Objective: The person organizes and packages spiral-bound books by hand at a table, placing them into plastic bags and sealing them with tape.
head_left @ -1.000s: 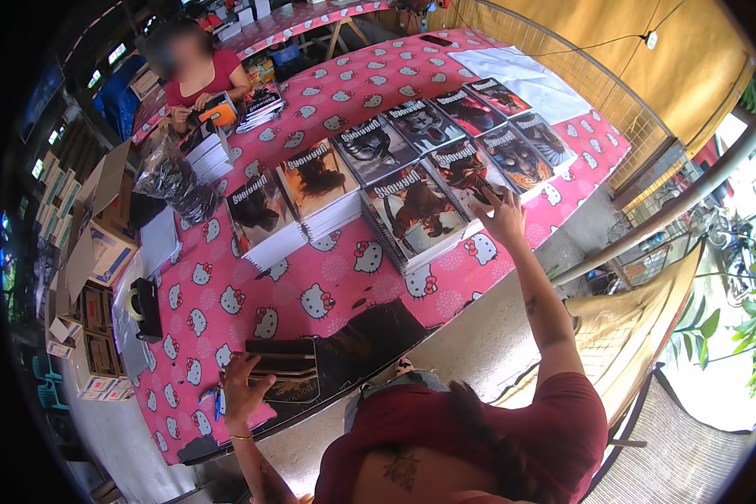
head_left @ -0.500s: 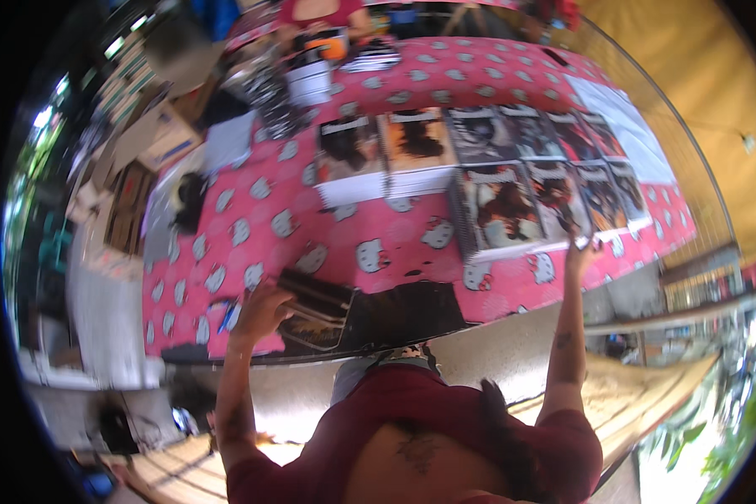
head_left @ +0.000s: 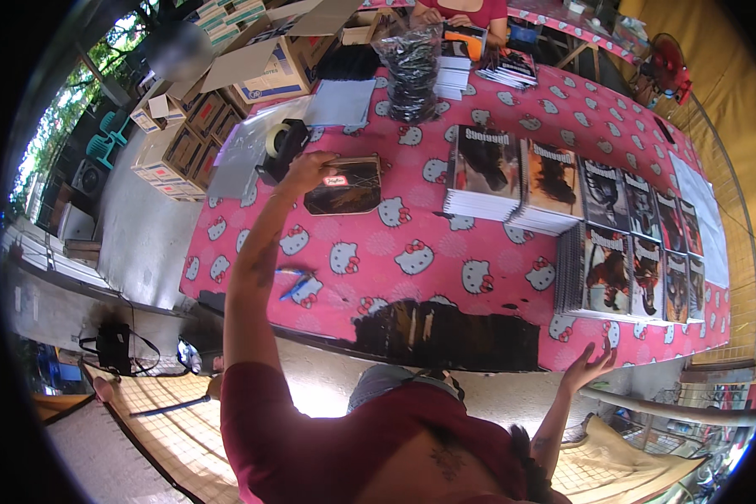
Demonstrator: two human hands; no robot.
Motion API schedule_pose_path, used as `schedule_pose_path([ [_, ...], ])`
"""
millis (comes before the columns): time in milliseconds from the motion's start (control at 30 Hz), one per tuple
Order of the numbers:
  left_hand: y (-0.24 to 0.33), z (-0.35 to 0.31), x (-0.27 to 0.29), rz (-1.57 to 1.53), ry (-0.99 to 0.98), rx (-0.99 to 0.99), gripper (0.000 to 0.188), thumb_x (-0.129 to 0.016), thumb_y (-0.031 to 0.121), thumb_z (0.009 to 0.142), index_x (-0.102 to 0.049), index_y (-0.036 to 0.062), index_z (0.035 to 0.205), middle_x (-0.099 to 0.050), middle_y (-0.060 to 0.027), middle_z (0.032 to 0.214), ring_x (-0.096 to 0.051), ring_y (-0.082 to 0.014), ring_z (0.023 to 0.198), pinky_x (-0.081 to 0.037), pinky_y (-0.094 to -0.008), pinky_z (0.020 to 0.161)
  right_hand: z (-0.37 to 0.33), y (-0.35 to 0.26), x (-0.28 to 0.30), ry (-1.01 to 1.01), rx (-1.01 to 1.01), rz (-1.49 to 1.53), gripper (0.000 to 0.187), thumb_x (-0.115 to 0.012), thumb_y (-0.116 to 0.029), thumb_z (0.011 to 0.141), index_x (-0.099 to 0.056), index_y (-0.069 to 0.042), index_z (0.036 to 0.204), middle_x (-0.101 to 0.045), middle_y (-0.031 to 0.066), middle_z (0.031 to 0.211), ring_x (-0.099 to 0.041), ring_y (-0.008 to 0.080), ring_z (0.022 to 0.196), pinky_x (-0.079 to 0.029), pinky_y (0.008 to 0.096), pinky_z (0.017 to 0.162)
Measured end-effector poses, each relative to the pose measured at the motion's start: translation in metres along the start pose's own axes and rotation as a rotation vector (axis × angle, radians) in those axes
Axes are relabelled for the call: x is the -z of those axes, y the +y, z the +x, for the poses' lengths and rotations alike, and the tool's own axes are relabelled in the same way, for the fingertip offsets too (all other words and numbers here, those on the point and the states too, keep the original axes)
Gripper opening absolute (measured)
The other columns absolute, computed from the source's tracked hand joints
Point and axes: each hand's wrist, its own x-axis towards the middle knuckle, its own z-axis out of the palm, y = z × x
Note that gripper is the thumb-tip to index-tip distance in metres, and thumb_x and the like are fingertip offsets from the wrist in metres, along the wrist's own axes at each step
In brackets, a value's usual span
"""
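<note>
My left hand reaches forward over the table, its fingers closed on the upper left edge of a dark, shallow box. This box has cut corners, light brown edges and a small red-and-white label. Just beyond my hand is a black tape dispenser with a roll of tape. At the table's front edge on the right, my right hand holds nothing, its fingers spread. Nearest to it are stacks of spiral-bound notebooks with dark illustrated covers, standing in rows.
A pink patterned cloth with a torn black patch covers the table. Blue pens lie at front left. Plastic-wrapped dark goods, white sheets and cardboard boxes are farther back. Across the table a person in red handles notebooks.
My left hand has carried the dark box from the front edge forward, near the tape dispenser. My right hand has drawn back from the notebooks toward the table edge. The view has shifted left.
</note>
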Motion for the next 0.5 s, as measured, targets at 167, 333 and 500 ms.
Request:
schedule_pose_path([
  [167,-0.104,0.087,-0.027,0.058,-0.167,0.041,0.033,-0.068,0.034,0.086,-0.066,0.0212,0.116,-0.07,-0.0084,0.109,-0.063,-0.0333,0.11,-0.036,-0.0704,0.092,-0.056,-0.057,0.001,-0.02,-0.117,0.028,0.037,-0.059,-0.019,0.099,-0.054,-0.01,0.135,-0.037,0.0155,0.141,-0.042,0.0286,0.129,-0.041,0.0448,0.102],
  [333,-0.094,0.151,-0.038,0.216,-0.078,0.125,0.036,-0.067,0.037,0.087,-0.064,0.026,0.121,-0.068,-0.0098,0.113,-0.062,-0.0351,0.113,-0.036,-0.0666,0.102,-0.12,-0.089,0.016,-0.073,-0.175,-0.173,0.037,-0.059,-0.02,0.099,-0.052,-0.012,0.135,-0.042,0.008,0.14,-0.052,0.0257,0.123,-0.041,0.047,0.098],
  [500,-0.096,0.119,-0.037,0.191,0.292,0.082,0.061,-0.07,0.034,0.086,-0.049,0.0175,0.141,-0.054,-0.0198,0.134,-0.053,-0.0391,0.123,-0.041,-0.0516,0.104,-0.158,-0.108,-0.014,-0.238,-0.288,0.002,0.038,-0.062,-0.019,0.097,-0.054,-0.01,0.132,-0.046,0.0108,0.135,-0.051,0.0285,0.123,-0.041,0.0486,0.099],
])
